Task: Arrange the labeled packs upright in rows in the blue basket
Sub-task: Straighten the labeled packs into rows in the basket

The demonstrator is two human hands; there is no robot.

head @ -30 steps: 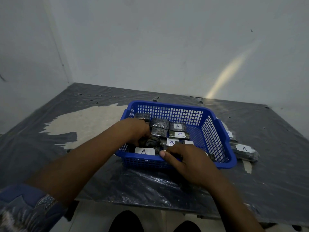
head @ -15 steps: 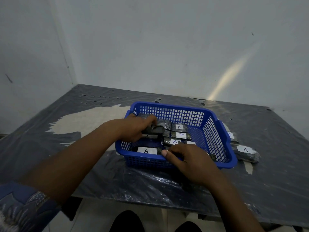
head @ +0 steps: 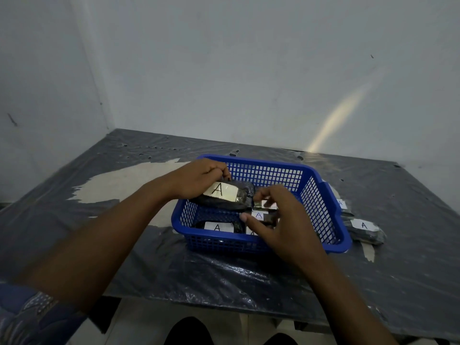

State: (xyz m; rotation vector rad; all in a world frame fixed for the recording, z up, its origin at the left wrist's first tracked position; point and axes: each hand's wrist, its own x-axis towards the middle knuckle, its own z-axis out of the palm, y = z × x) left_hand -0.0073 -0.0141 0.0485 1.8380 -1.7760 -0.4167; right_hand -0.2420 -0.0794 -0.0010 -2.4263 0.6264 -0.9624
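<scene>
The blue basket [head: 331, 215] sits mid-table. My left hand [head: 199, 179] grips a dark pack [head: 229, 199] with a white "A" label, lifted above the basket's left half, label facing me. My right hand [head: 278, 220] reaches into the basket, fingers pinching a small labeled pack [head: 265, 204] in the middle. Another labeled pack [head: 217, 227] stands against the near wall, and one more [head: 258, 215] shows beside my right thumb. The rest of the basket's content is hidden by my hands.
Two labeled packs [head: 364, 229] lie on the table right of the basket. The table [head: 124, 220] is covered in dark plastic sheet with a bare pale patch at left. White walls close off the back and left.
My left hand has lifted a pack out of the rows and turned its label toward me. My right hand has moved deeper into the basket onto a middle pack.
</scene>
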